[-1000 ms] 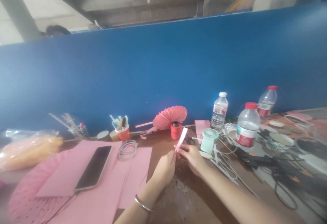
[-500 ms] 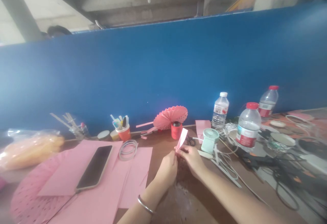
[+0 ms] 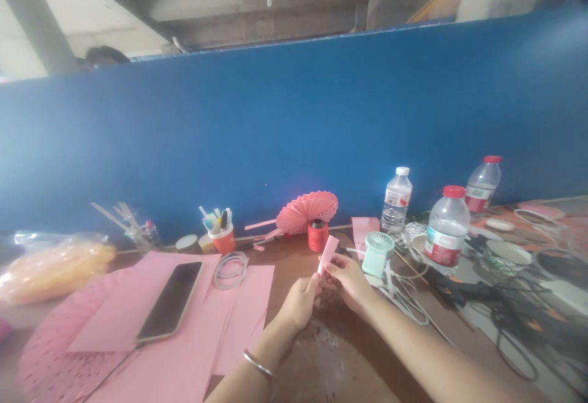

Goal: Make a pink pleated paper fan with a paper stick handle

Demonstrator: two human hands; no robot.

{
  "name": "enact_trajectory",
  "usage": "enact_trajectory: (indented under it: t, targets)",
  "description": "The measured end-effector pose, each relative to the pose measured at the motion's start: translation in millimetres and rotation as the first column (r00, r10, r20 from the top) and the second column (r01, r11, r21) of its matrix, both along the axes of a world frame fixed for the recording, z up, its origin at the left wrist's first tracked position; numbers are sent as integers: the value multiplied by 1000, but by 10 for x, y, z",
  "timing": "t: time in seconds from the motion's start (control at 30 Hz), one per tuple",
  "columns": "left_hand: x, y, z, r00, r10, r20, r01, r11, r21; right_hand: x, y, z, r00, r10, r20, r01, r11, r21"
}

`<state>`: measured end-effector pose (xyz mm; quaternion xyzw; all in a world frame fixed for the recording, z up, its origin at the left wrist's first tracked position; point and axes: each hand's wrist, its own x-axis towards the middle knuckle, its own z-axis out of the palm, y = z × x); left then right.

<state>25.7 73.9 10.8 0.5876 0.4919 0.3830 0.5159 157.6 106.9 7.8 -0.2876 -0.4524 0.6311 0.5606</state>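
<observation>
A small pink paper strip (image 3: 327,252) stands upright between my two hands above the brown table (image 3: 335,360). My left hand (image 3: 301,301), with a metal bangle on its wrist, pinches the strip's lower end. My right hand (image 3: 350,277) is closed on the strip from the right side. Just beyond the strip stand a red spool (image 3: 317,235) and a mint hand fan (image 3: 377,253).
Pink paper sheets (image 3: 184,342) with a black phone (image 3: 171,300) and a coiled cable (image 3: 229,268) lie at left. A pen cup (image 3: 222,236), a pink pleated paper fan (image 3: 306,209), three water bottles (image 3: 445,229) and tangled cables (image 3: 514,311) crowd the back and right. A blue partition (image 3: 294,127) stands behind.
The pink strip has turned in my fingers and now looks shorter and blunter. My right hand has shifted up along it; the left hand stays at its base.
</observation>
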Motion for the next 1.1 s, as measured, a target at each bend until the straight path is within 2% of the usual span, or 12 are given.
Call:
enact_trajectory:
  t: [0.1,0.23,0.37,0.6,0.8,0.9,1.1]
  targets:
    - [14,9,-31,995,-56,77,64,993,-97,4,11,20,999,-35,-3,35,999,29]
    - [-17,10,-2,953,-113,282,161,975,-152,-3,33,10,998,-66,14,65,997,40]
    - [-51,20,37,938,-153,311,218,958,-187,-14,29,-1,996,-82,39,80,996,47]
    - [-25,21,50,961,-119,251,170,966,-192,3,43,-19,989,-118,86,113,992,64]
    - [-23,31,80,971,-68,227,104,983,-150,-8,24,9,988,-101,115,86,989,122]
    - [-35,54,99,966,-51,253,95,981,-166,-19,14,21,987,-107,118,90,986,142]
    - [-31,64,89,966,45,255,7,980,-200,36,42,49,972,-168,167,140,976,166]
